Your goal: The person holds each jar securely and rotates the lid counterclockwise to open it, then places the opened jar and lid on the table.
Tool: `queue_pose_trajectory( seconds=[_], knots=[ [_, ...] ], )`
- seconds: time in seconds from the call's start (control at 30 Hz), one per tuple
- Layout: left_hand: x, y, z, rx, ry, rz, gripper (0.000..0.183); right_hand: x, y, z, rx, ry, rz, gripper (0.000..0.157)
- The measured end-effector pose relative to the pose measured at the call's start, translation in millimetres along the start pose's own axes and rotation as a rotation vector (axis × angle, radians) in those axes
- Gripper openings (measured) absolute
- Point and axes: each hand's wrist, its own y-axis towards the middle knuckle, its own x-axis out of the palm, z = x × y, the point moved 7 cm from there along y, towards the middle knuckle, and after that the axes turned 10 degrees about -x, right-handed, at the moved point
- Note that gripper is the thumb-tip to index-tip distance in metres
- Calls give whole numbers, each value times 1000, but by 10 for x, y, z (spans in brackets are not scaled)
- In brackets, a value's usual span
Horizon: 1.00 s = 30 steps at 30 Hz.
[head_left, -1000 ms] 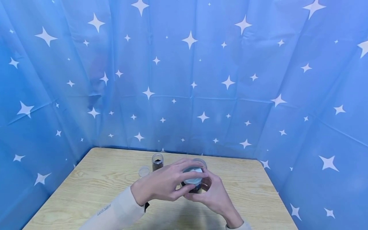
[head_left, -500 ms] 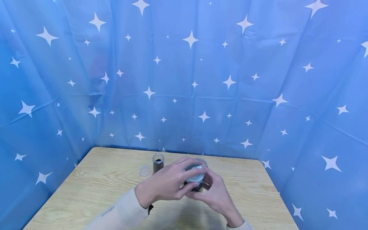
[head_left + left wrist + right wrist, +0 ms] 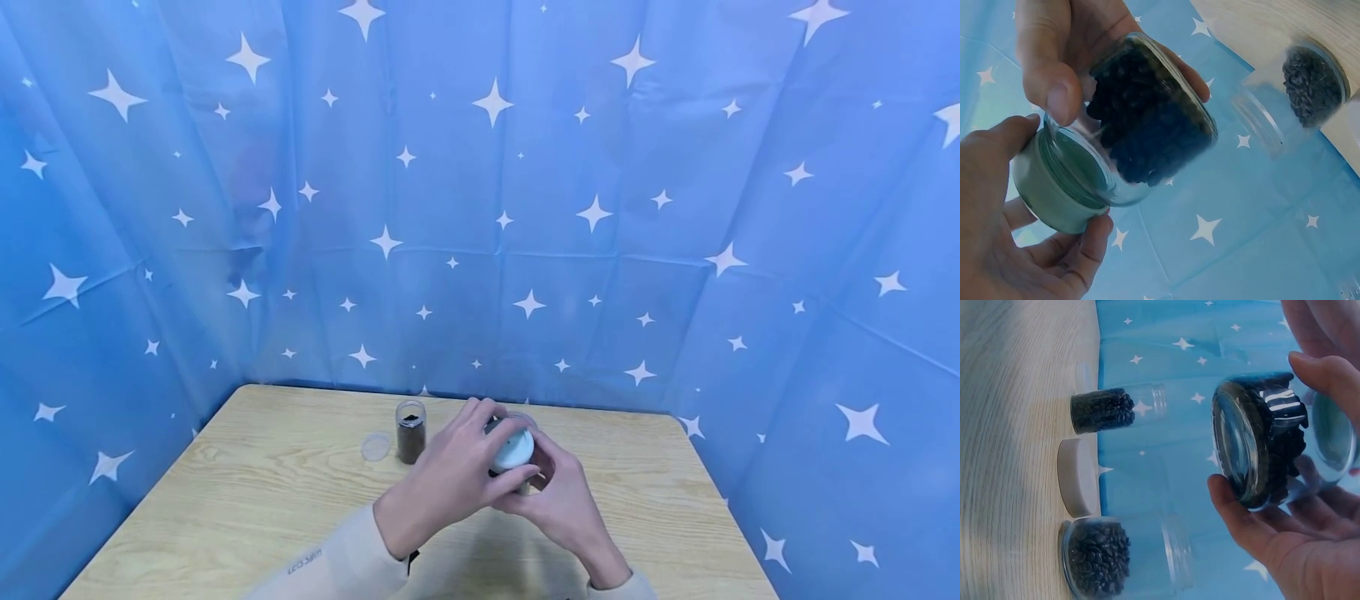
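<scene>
My right hand (image 3: 558, 504) holds a clear glass jar (image 3: 1147, 119) of dark beans, lifted off the table, its thumb and fingers around the sides. At the jar's mouth sits a pale green lid (image 3: 514, 451), gripped at its rim by the curled fingers and thumb of my left hand (image 3: 457, 479). In the left wrist view the jar is tilted, and the lid touches its mouth; whether it is screwed tight I cannot tell. The right wrist view shows the jar's base and the beans (image 3: 1282, 450) inside.
A narrow uncapped jar (image 3: 411, 437) of dark contents stands left of my hands, beside a flat clear lid (image 3: 376, 447). Behind my hands stands a wider open jar (image 3: 1100, 556) of beans. A white lid (image 3: 1077, 478) lies between those jars. A starry blue curtain (image 3: 495, 250) surrounds the table (image 3: 225, 500).
My left hand has turned on the lid and its wrist has shifted right, uncovering more of the narrow jar. The right hand stays nearly still around the held jar.
</scene>
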Motion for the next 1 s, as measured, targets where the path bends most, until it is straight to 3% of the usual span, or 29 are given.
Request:
queue_pose_trajectory(
  seconds=[0.4,0.83,1.0],
  knots=[
    [22,-8,-8,-62,-11,-51,46,8,2,-20,-19,8,-17,86],
    [-9,-18,-10,-81,-2,-17,50,7,-14,-26,-37,33,-22,88],
    [-22,-12,-6,-37,-32,-73,59,-16,-32,-37,-26,-3,-19,88]
  ],
)
